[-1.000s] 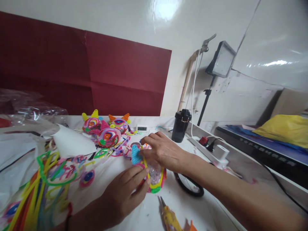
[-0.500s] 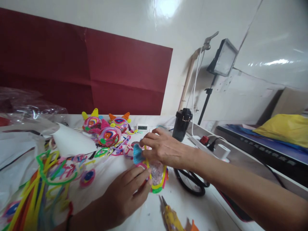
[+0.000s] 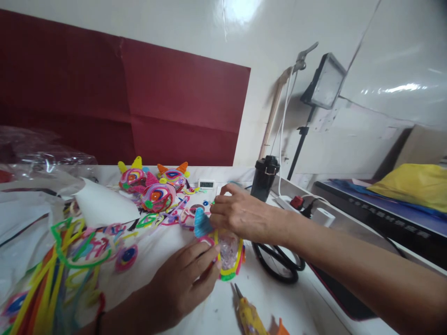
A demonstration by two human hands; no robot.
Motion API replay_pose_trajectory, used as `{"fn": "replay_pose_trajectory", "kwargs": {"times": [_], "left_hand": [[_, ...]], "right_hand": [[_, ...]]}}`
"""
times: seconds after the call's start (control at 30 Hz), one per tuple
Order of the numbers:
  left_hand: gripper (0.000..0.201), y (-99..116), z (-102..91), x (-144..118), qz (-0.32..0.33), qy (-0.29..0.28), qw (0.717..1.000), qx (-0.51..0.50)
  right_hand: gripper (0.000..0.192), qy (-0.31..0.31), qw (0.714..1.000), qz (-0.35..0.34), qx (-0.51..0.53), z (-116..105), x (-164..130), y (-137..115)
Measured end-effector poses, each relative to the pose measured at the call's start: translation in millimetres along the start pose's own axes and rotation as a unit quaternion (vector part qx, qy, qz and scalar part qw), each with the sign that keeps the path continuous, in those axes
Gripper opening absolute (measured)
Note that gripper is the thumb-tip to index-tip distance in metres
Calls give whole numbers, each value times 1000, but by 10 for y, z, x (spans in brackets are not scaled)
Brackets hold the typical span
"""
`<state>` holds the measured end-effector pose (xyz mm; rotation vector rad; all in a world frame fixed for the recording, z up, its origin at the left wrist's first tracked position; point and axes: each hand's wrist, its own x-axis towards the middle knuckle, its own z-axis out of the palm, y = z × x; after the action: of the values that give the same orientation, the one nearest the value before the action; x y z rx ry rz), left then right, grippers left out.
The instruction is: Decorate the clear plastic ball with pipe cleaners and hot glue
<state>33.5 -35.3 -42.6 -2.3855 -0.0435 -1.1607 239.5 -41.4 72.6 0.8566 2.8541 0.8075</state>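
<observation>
A half-made pipe cleaner animal head (image 3: 228, 251) with a clear, crinkled middle and a yellow, pink and green rim lies on the white table. A blue pipe cleaner ear (image 3: 201, 223) sticks up at its upper left. My left hand (image 3: 183, 279) pinches the head's left rim between thumb and fingers. Curled over the top edge beside the ear is my right hand (image 3: 240, 215); its fingertips are hidden, and I cannot tell what they grip. A yellow glue gun (image 3: 249, 316) lies just below the head, its nozzle pointing towards it.
Several finished animal heads (image 3: 159, 196) stand at the back near a small digital clock (image 3: 206, 184). Loose pipe cleaners (image 3: 52, 279) heap on the left. To the right are a black cup (image 3: 263, 179), a coiled black cable (image 3: 279, 265) and a white adapter (image 3: 323, 217).
My right hand has shifted slightly right, its fingers drawn in more closely, showing more of the blue ear. My left hand stays on the rim.
</observation>
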Motion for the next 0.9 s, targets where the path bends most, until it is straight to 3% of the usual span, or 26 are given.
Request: {"fn": "replay_pose_trajectory", "kwargs": {"times": [0.5, 0.7, 0.9], "left_hand": [[15, 4, 2, -6, -4, -13, 1000, 6], [17, 5, 67, -40, -6, 36, 999, 12], [19, -7, 28, -47, -2, -11, 1000, 7]], "right_hand": [[19, -86, 993, 52, 61, -98, 169, -75], [18, -130, 987, 66, 61, -197, 271, -136], [18, -136, 989, 49, 37, -212, 321, -157]]}}
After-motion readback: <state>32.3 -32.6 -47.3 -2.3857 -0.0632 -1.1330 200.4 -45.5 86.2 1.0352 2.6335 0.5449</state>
